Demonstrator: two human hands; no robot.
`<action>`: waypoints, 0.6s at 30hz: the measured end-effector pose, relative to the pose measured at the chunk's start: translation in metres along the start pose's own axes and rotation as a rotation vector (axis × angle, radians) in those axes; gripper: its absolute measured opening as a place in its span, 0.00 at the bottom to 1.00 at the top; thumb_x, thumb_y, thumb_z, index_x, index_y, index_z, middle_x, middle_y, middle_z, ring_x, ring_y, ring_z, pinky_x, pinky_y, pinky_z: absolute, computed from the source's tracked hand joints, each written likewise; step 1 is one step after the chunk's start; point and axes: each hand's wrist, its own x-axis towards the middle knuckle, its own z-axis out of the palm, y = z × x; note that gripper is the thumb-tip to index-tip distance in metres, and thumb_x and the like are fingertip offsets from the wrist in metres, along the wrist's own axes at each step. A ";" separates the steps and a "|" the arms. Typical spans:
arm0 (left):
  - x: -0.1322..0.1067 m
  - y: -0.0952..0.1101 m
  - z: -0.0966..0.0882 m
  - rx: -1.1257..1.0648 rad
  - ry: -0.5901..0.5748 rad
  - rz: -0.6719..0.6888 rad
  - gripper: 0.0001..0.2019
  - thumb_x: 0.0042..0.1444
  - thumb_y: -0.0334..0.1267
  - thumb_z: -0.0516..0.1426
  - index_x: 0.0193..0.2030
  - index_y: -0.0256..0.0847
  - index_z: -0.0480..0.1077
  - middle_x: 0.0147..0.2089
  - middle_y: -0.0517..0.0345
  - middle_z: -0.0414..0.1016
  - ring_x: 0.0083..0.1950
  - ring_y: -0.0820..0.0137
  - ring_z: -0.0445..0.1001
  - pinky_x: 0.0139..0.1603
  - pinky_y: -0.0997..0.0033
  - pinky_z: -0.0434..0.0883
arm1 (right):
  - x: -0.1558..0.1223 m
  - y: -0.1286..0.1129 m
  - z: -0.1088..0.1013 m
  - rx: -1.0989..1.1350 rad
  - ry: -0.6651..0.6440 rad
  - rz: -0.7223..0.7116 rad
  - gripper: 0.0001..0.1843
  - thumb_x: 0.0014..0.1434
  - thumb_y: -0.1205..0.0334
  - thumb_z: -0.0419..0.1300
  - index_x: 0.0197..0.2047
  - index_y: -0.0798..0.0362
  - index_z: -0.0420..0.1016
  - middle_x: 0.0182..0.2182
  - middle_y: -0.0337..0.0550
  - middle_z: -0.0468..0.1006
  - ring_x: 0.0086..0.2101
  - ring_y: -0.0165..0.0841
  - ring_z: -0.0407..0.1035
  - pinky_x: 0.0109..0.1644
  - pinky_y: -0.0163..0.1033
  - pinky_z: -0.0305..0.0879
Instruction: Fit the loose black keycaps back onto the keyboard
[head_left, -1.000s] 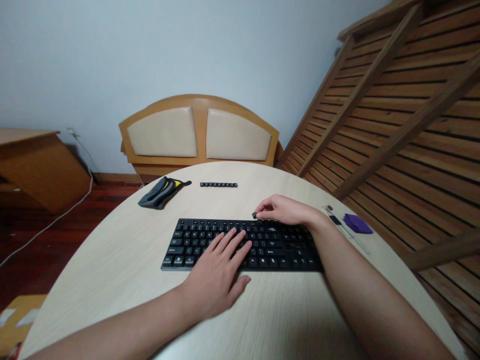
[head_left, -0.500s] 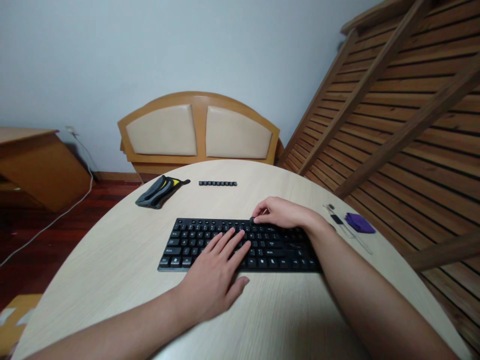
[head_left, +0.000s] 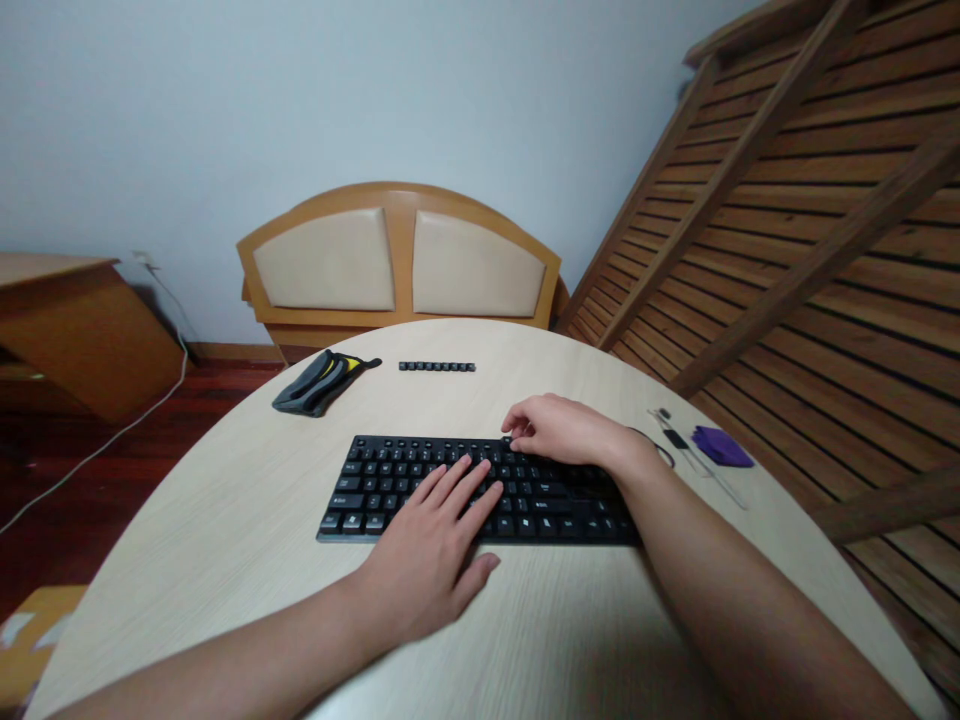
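Observation:
A black computer keyboard lies flat on the pale round table. My left hand rests on its middle keys, fingers outstretched and thumb apart over the near edge. At the keyboard's far edge is my right hand, its thumb and index finger curved with a small gap between them. A small dark keycap sits right by those fingertips on the top row. The right hand and forearm hide part of the keyboard's right side. Farther back, several black keycaps stand in a straight row on the table.
A dark grey pouch with yellow lining lies at the back left of the round table. On the right are a purple cloth and a thin wire tool. A headboard and slatted wood panel stand beyond.
My right thumb and index finger, earlier pinched at a key on the top row, have parted and lifted slightly. My left hand stays in place.

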 end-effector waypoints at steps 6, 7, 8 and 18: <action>-0.001 0.000 0.001 -0.002 0.010 0.001 0.31 0.67 0.48 0.53 0.73 0.41 0.52 0.76 0.48 0.48 0.76 0.54 0.46 0.73 0.46 0.51 | -0.001 -0.006 0.000 -0.099 0.018 0.000 0.11 0.57 0.58 0.64 0.43 0.45 0.84 0.42 0.44 0.84 0.42 0.42 0.77 0.41 0.39 0.68; -0.001 0.000 0.001 -0.002 0.009 0.000 0.31 0.67 0.48 0.53 0.73 0.41 0.52 0.76 0.49 0.48 0.76 0.54 0.46 0.73 0.46 0.51 | -0.001 -0.007 0.000 -0.106 0.020 -0.001 0.11 0.57 0.58 0.64 0.43 0.45 0.84 0.41 0.44 0.84 0.42 0.42 0.77 0.41 0.39 0.68; -0.001 0.000 0.001 -0.002 0.010 0.000 0.31 0.67 0.48 0.53 0.73 0.41 0.52 0.76 0.49 0.48 0.76 0.54 0.46 0.73 0.46 0.51 | 0.000 -0.007 0.001 -0.111 0.021 -0.002 0.10 0.57 0.58 0.64 0.42 0.45 0.84 0.41 0.44 0.84 0.41 0.42 0.77 0.40 0.40 0.68; -0.001 0.000 0.000 0.005 -0.001 0.000 0.31 0.67 0.48 0.52 0.73 0.40 0.52 0.76 0.48 0.47 0.76 0.54 0.45 0.73 0.46 0.51 | 0.002 -0.003 0.000 -0.086 -0.001 -0.116 0.09 0.58 0.62 0.64 0.42 0.49 0.85 0.38 0.44 0.85 0.39 0.39 0.77 0.42 0.36 0.67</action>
